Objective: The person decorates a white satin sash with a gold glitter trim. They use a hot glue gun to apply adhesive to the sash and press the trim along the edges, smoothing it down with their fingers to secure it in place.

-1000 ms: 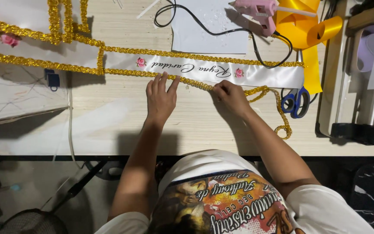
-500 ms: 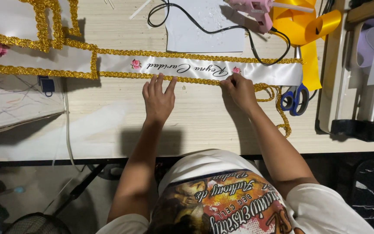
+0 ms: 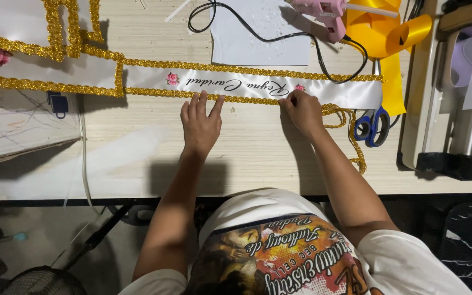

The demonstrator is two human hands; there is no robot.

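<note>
A white satin sash point(image 3: 334, 92) with dark script lettering and small pink roses lies across the pale wooden table point(image 3: 247, 158). Gold sequin trim point(image 3: 154, 93) runs along both its long edges. My left hand point(image 3: 200, 123) rests flat, fingertips pressing the lower gold trim under the lettering. My right hand point(image 3: 301, 109) pinches the lower trim beside a pink rose, fingers curled on it. Loose gold trim point(image 3: 353, 142) trails off to the right of that hand.
A pink glue gun point(image 3: 323, 12) with a black cord point(image 3: 279, 37) lies on white paper point(image 3: 263, 30) at the back. Yellow ribbon point(image 3: 391, 43) and blue-handled scissors point(image 3: 372, 127) sit right. A sewing machine point(image 3: 454, 98) stands at the far right. More sash point(image 3: 34, 68) lies left.
The sash has slid to the left across the table. My right hand moved up onto the lower trim beside the rose; my left hand stayed pressing the trim.
</note>
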